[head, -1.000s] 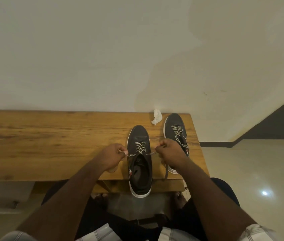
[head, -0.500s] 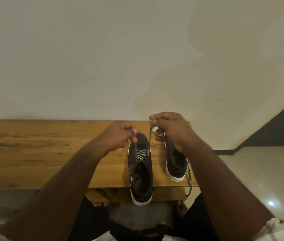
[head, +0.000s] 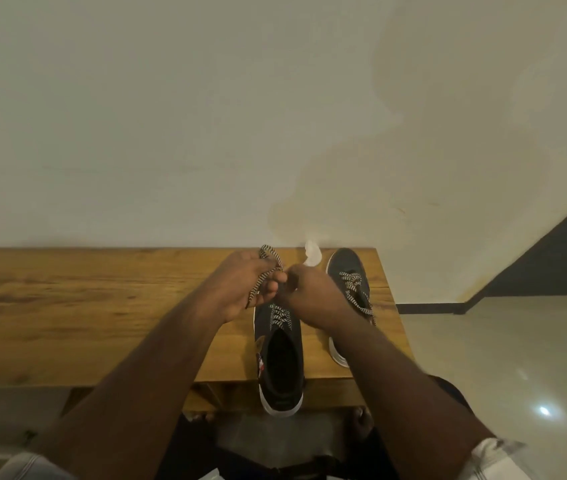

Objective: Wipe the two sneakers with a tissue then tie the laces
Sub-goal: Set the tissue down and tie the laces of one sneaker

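Observation:
Two dark sneakers with white soles stand on a wooden table point(head: 102, 306). The nearer sneaker point(head: 280, 358) points away from me, its heel over the table's front edge. My left hand point(head: 240, 289) grips a loop of its black-and-white lace point(head: 268, 258) above the toe. My right hand point(head: 313, 296) meets the left one and pinches the same lace. The second sneaker point(head: 349, 275) lies to the right, partly behind my right wrist, its laces loose. A crumpled white tissue point(head: 311, 254) sits by the wall between the shoes.
The table ends just right of the second sneaker, with pale glossy floor point(head: 500, 358) beyond. A plain wall point(head: 206, 133) backs the table. My bare toes point(head: 361, 424) show under the table's front edge.
Both hands have come together over the nearer sneaker's toe, and a lace loop now stands above my left hand. The tissue and the second sneaker's toe are uncovered again.

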